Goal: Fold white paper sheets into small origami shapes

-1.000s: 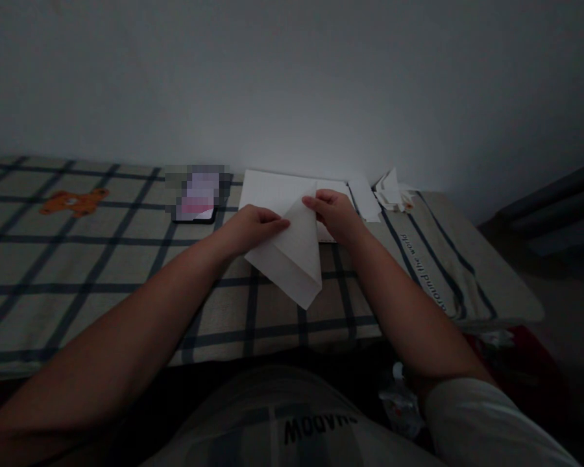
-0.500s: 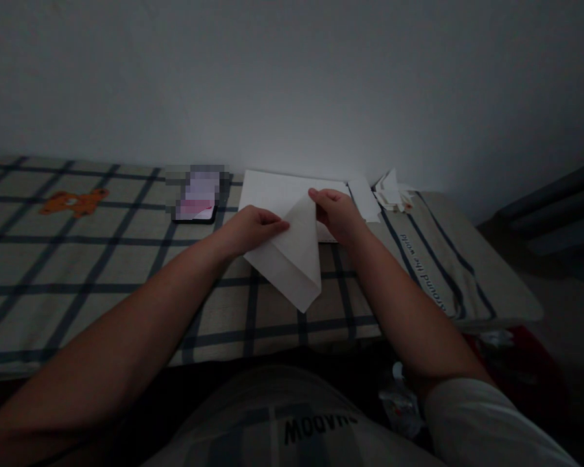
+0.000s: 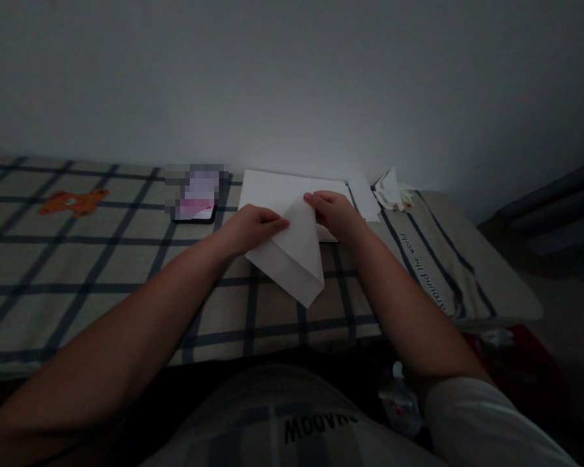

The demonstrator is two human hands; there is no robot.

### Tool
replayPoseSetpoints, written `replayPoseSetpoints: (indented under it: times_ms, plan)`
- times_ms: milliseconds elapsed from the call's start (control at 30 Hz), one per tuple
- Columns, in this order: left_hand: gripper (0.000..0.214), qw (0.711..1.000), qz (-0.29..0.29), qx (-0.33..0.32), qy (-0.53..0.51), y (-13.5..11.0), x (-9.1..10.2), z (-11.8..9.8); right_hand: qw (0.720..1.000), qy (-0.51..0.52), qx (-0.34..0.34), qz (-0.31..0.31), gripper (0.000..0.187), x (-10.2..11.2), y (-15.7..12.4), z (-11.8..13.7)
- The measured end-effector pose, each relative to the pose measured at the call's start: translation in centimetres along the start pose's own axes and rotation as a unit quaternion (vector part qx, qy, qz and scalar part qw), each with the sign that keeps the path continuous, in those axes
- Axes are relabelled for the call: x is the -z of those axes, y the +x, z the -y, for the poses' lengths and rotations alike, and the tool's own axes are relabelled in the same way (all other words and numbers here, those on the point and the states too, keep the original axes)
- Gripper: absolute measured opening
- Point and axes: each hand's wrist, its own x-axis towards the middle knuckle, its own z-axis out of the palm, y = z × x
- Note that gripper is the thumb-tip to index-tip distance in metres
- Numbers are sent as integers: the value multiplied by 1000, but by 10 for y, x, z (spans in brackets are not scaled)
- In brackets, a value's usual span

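Observation:
Between my two hands is a partly folded sheet of white paper, one flap lying over the other and a corner pointing toward me. My left hand pinches its left edge between thumb and fingers. At the upper right corner, my right hand grips the paper with thumb and fingertips. Behind and under the hands lies a stack of white paper, partly covered by them. Just right of the stack is a loose white paper strip.
Folded paper pieces sit at the back right, near the wall. A phone with a lit, blurred screen lies left of the stack. An orange bear figure shows at far left on the checked tablecloth. A plastic bottle is below the edge.
My right hand has moved slightly down and left along with its corner. The paper's near tip has shifted a little right and away from me. My left hand stays put.

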Motion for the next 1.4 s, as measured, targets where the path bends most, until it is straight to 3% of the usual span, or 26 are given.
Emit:
replayPoseSetpoints:
  times_ms: [133, 233, 500, 900, 1133, 1400]
  plan:
    - [38, 998, -49, 6, -25, 0, -1, 0, 998, -31, -46, 36, 36, -3, -4, 0]
    - [37, 996, -57, 15, -70, -1, -3, 1, 998, -40, -34, 28, 30, -3, -3, -3]
    - [33, 979, 17, 56, -193, -1, 2, -1, 999, -14, -18, -30, 28, 5, -1, 1]
    - [37, 975, 30, 20, -218, 1, 1, 1, 999, -6, 8, -34, 28, 10, 1, -2]
    - [39, 973, -20, 49, -224, -2, 1, -6, 1000, -22, 3, -16, 27, 5, 0, -2]
    - [36, 974, -89, 58, -200, 1, -6, 1, 998, -63, 13, 6, 26, -3, -2, -5]
